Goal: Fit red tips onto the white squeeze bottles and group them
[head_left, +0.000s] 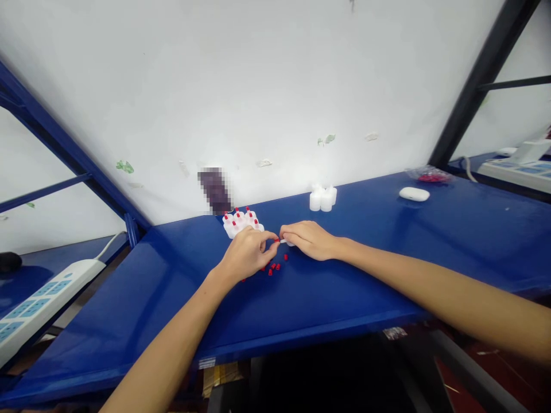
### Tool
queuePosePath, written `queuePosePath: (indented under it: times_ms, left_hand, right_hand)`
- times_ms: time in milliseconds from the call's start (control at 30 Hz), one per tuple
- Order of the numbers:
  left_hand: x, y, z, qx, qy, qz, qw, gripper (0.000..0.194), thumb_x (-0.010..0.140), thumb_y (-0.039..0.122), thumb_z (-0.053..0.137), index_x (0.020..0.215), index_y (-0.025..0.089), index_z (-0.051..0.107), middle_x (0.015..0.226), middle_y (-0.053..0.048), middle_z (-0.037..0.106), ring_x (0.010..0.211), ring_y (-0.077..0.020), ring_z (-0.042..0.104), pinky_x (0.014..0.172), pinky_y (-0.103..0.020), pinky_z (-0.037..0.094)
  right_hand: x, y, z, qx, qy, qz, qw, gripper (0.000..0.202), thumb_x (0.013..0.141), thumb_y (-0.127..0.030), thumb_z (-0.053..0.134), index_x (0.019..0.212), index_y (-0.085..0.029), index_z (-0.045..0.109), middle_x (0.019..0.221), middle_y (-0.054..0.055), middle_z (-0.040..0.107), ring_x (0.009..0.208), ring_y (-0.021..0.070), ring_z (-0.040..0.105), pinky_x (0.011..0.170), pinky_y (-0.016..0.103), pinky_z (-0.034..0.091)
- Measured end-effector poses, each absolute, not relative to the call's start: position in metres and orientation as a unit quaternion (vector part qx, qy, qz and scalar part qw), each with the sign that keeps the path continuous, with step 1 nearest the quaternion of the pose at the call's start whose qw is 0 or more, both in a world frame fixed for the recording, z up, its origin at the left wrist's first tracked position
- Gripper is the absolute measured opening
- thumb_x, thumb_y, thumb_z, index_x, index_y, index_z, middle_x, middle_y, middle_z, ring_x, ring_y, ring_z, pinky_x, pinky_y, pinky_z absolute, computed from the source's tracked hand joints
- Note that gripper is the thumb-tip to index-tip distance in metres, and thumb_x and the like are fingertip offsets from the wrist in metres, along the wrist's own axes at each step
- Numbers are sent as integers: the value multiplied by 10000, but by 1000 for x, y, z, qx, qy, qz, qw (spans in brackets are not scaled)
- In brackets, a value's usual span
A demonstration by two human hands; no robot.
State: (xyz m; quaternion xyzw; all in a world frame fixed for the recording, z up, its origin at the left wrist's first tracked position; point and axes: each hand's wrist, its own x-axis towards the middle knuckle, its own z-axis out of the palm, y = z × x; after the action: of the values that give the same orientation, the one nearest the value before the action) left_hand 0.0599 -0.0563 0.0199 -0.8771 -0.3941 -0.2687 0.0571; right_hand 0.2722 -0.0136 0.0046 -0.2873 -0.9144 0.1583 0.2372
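Left hand: the left hand (247, 252) has its thumb and forefinger pinched together on a red cap (276, 241); the other fingers curl in toward the palm.
Right hand: the right hand (310, 237) is closed, back upward, around a small white bottle (290, 244), whose narrow tip points at the left hand; most of its body is hidden by the fingers.
Cap and bottle: both are between the two hands, just above the blue table (365, 298); the red cap is at the bottle's tip, but whether it is seated cannot be told.
Loose caps: several red pieces (272, 269) lie scattered on the table just below the hands, some partly covered by the left hand.
Capped group: white bottles with red tips (232, 228) stand close together beyond the left hand, partly hidden by it.
White group: more white bottles (322, 198) stand in a cluster near the wall (275, 86), beyond the right hand.
Right side of table: a rounded white case (414, 194) lies well apart from the hands, near a clear plastic bag (430, 175) with red contents.
Behind the capped group: a dark, pixelated item (216, 192), its details unreadable.
Far left: a white power strip (55, 289) with blue sockets.
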Motion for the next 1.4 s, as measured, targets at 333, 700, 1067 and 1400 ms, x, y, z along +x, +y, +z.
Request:
queuePosePath:
  times_ms: [333,700,1067,1400]
  left_hand:
    - [62,-55,14,-885,-368,-282,24,81,869,214,578,872,164,642,749,-9,679,626,-106,588,605,-220,436]
    - [68,-60,13,-898,-293,-318,81,65,888,173,557,909,164,618,790,-28,671,703,-136,584,672,-262,451]
    - [68,-60,11,-908,-288,-300,55,59,896,187,559,944,183,591,761,-5,636,700,-138,579,664,-262,439]
    - [65,-61,19,-903,-307,-295,55,102,948,223,463,970,182,554,817,-30,626,718,-148,562,676,-272,433]
  right_hand:
    - [267,-25,9,-315,-910,138,234,295,995,-333,358,882,-196,593,802,13,627,739,147,535,667,258,299]
    - [266,-23,10,-331,-877,246,245,386,877,-495,488,720,-169,624,645,-22,526,626,112,447,605,250,253]
    - [263,-28,15,-351,-878,225,233,250,753,-330,506,703,-162,685,602,-22,500,589,108,394,585,252,257]
    - [266,-25,4,-274,-873,258,311,416,922,-473,394,708,-162,571,639,-11,524,606,119,447,614,253,299]
